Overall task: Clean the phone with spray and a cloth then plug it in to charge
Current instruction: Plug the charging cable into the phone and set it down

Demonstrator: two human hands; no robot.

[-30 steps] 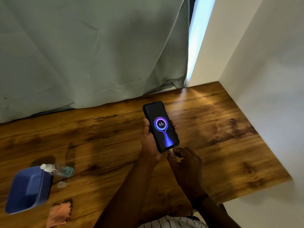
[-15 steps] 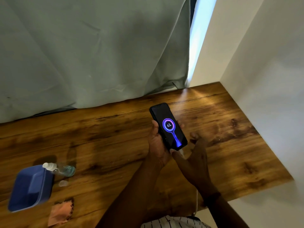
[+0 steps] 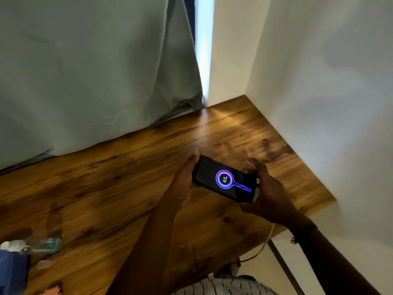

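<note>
I hold the slim black phone with the glowing purple charging ring (image 3: 225, 179) between both hands, low over the right part of the brown wood-grain table (image 3: 106, 188); my left hand (image 3: 185, 184) grips its far end, fingers curled under; my right hand (image 3: 265, 192) cups the plug end, fingers spread, palm against it. The screen reads charging, so the plug seems seated; setting it down well, I judge, means lowering it flat, screen up, leaving the thin white cable (image 3: 265, 241) off the table's edge slack, not pulling the connector.

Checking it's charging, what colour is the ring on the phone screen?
Purple and blue ring on the phone, head view.
</note>
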